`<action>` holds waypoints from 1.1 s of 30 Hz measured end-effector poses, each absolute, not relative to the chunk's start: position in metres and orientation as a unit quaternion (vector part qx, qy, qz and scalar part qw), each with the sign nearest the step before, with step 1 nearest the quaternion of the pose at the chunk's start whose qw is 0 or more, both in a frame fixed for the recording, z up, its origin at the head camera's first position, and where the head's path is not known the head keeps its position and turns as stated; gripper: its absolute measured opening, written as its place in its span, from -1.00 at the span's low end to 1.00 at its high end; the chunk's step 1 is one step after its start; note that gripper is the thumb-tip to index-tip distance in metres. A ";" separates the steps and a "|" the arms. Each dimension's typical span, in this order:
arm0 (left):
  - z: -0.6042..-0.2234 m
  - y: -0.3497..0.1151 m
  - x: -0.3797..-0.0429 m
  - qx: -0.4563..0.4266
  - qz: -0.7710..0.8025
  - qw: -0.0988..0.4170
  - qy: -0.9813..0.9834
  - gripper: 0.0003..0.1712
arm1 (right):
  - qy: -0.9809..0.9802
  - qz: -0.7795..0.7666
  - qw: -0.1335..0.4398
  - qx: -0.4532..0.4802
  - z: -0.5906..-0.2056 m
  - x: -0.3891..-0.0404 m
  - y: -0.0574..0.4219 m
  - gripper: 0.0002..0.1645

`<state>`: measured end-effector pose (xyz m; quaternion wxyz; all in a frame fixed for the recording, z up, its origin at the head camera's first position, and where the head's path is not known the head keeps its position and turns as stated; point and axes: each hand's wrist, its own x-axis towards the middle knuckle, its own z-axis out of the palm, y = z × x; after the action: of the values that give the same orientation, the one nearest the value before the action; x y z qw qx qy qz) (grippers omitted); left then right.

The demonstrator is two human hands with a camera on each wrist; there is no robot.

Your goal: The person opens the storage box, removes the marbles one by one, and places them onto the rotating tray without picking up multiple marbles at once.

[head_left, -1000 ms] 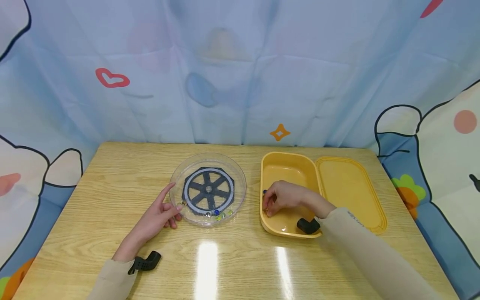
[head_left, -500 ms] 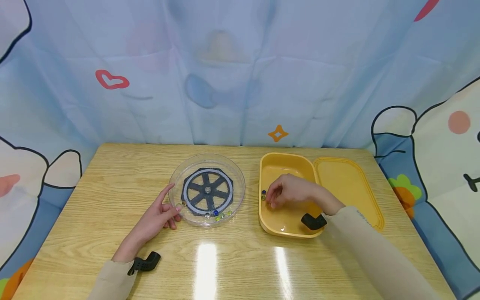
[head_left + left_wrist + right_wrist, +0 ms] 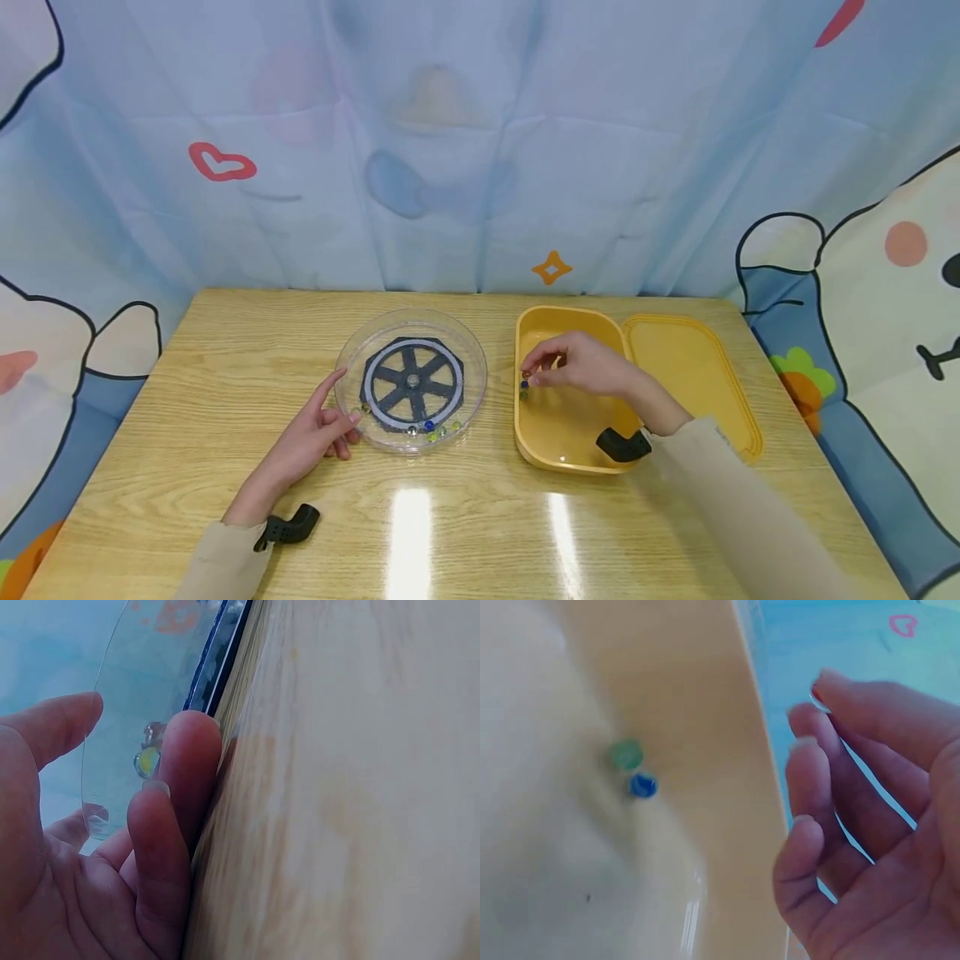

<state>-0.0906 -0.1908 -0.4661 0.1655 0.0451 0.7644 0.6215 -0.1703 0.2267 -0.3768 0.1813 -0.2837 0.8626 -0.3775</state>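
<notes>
My right hand (image 3: 573,362) pinches a small reddish-orange marble (image 3: 527,374) between thumb and fingers, over the left side of a yellow plastic box (image 3: 577,446). In the right wrist view only a sliver of that marble shows at the fingertips. A blue marble (image 3: 643,785) and a green marble (image 3: 626,754) lie in the box. My left hand (image 3: 311,435) rests against the left rim of a clear round dish (image 3: 474,342), index finger extended and thumb at the edge. Several marbles (image 3: 429,426) lie along the dish's near side, over a dark spoked wheel shape (image 3: 413,381).
The box's yellow lid (image 3: 682,367) lies to its right on the wooden table (image 3: 300,333). Behind the table hangs a blue patterned curtain (image 3: 450,183). Black camera mounts sit on both wrists.
My right hand has moved up and slightly left inside the box, and an orange marble now shows at its fingertips. The left hand stays at the dish.
</notes>
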 end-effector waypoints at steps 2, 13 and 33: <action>-0.466 -0.190 -0.091 0.045 0.620 0.165 0.766 -0.10 | 0.869 -0.377 0.165 -0.275 -0.374 -0.168 0.222 -0.83; -0.469 -0.190 -0.092 0.044 0.624 0.163 0.763 -0.11 | 0.885 -0.380 0.075 -0.259 -0.372 -0.163 0.190 -0.82; -0.470 -0.191 -0.093 0.047 0.629 0.164 0.759 -0.11 | 0.871 -0.416 0.073 -0.250 -0.383 -0.150 0.130 -0.84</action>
<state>-0.0934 -0.1913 -0.4696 0.1641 0.0468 0.7587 0.6286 -0.1496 0.1302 -0.3832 0.0726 -0.2502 0.8714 -0.4156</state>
